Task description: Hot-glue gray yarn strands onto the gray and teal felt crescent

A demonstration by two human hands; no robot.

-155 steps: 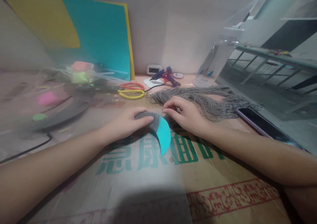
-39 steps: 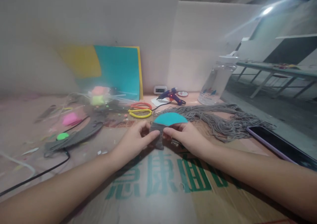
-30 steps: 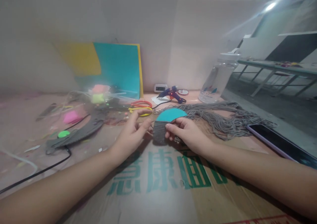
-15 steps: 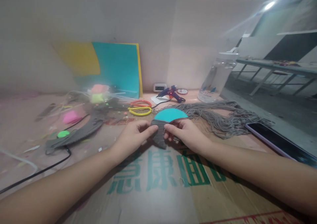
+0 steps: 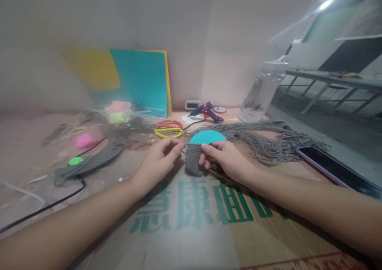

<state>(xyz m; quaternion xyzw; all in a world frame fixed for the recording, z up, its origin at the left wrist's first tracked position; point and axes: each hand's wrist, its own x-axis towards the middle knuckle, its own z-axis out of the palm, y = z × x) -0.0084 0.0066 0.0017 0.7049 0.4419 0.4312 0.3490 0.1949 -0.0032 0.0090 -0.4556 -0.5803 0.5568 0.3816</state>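
My right hand [image 5: 222, 156] pinches a turquoise disc [image 5: 208, 136] of foam or card together with a short grey yarn piece [image 5: 193, 160] that hangs down in front of it. The yarn lies along the disc's near edge, and the right fingers cover part of both. Just to the left, my left hand [image 5: 164, 156] is closed in a pinch, thumb against forefinger. A thin grey strand seems to run from the top of the yarn piece into those fingertips. Both hands are above the printed cardboard [image 5: 191, 238].
Behind the hands lie red-and-yellow-handled scissors [image 5: 168, 128], a glue gun [image 5: 206, 111] and a grey yarn bundle [image 5: 262, 138]. A phone [image 5: 337, 168] and a water bottle [image 5: 259, 92] stand or lie right. Left are a grey yarn strip [image 5: 95, 160], pink clay [image 5: 85, 139] and a black cord [image 5: 56, 202].
My left hand has shifted slightly left, off the grey yarn piece, leaving a small gap. The disc has moved a little right, and more of the yarn piece shows.
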